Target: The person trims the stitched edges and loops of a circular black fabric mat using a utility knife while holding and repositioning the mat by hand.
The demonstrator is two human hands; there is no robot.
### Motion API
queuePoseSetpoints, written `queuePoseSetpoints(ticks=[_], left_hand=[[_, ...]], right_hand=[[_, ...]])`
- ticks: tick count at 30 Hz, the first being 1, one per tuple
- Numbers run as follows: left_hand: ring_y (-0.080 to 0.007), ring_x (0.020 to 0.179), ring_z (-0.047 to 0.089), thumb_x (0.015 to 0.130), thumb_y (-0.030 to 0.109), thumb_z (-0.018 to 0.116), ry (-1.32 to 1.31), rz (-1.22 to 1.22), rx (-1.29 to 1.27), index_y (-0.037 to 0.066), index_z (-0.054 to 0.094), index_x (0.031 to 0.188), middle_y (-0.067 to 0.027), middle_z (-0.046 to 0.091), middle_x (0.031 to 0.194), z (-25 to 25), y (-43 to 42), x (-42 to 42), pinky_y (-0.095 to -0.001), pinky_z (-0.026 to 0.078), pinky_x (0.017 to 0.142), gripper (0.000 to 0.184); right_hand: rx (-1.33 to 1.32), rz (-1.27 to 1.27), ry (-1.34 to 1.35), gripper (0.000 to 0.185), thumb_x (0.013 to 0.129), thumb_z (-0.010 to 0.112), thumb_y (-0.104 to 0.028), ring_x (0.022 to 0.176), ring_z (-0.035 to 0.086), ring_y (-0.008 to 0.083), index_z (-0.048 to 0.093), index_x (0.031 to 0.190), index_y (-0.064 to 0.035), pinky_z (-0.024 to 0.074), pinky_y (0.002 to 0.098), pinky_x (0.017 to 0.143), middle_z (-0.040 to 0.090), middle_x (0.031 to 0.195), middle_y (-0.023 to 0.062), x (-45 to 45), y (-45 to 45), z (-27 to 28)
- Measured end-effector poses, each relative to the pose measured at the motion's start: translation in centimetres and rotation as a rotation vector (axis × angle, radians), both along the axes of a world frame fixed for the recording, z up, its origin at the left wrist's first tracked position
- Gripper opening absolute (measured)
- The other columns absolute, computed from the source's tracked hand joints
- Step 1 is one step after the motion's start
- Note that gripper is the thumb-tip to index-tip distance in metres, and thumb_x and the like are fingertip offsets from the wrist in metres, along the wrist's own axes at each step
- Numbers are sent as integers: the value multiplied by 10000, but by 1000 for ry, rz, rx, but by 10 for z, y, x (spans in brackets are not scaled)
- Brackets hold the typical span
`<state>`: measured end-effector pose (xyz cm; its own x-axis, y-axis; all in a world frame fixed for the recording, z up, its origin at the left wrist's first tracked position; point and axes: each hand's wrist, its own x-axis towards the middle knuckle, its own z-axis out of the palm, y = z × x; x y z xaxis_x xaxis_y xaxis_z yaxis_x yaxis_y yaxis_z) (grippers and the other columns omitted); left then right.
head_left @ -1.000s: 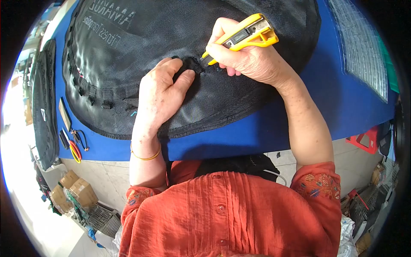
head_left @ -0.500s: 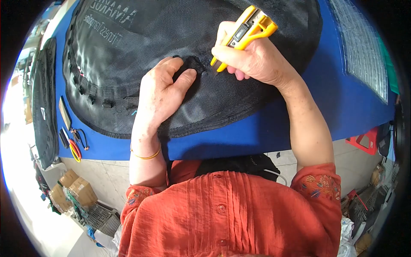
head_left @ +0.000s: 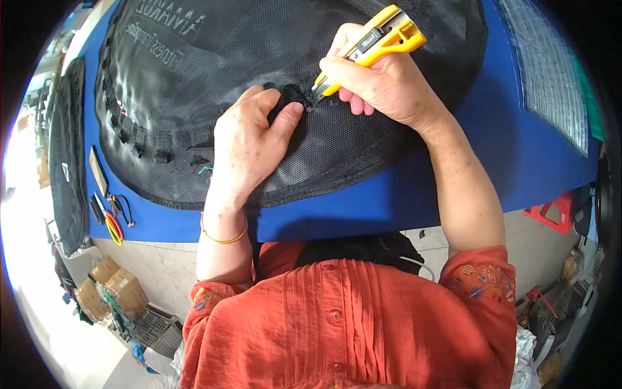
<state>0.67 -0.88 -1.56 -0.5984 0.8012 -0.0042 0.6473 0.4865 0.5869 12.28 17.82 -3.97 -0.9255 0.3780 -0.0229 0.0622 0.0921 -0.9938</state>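
Observation:
A large round black mesh sheet (head_left: pixel 350 142) with pale lettering lies on the blue table. Near its middle, my left hand (head_left: pixel 256 133) pinches a folded black strip (head_left: pixel 289 96) between thumb and fingers. My right hand (head_left: pixel 382 84) is wrapped round a yellow utility knife (head_left: pixel 369 48), held tilted with its blade pointing down and left. The blade tip is at the mesh, right beside the folded strip and just right of my left thumb. Whether the blade touches the strip cannot be made out.
On the blue table (head_left: pixel 544 172) at the left lie red-handled scissors (head_left: pixel 113 228) and a small dark loop tool (head_left: pixel 121 209). Another black piece (head_left: pixel 68 155) is at the left edge. Clear ribbed sheets (head_left: pixel 551 78) lie at the right. Boxes (head_left: pixel 125 290) stand below left.
The knife first moved right, away from the strip, then came back left to it with my right hand. My left hand has shifted slightly right, and the strip stands up more.

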Motion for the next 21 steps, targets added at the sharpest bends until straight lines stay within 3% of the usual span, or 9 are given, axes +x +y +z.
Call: queuePoseSetpoints(ticks=[5, 21], left_hand=[[-365, 705, 611, 899, 186, 709, -9, -38, 39, 1, 563, 765, -156, 564, 770, 1, 2, -1, -424, 485, 636, 271], [-367, 708, 611, 906, 180, 690, -8, -78, 33, -2, 562, 774, -158, 557, 763, 4, 2, -2, -430, 482, 634, 258]], right_hand=[[21, 8, 22, 120, 1009, 640, -194, 514, 591, 35, 610, 936, -104, 451, 178, 433, 667, 706, 9, 0, 1, -3], [39, 9, 216, 175, 1008, 668, -284, 602, 630, 26, 634, 1019, -113, 451, 158, 472, 679, 776, 1, -6, -5, -8]])
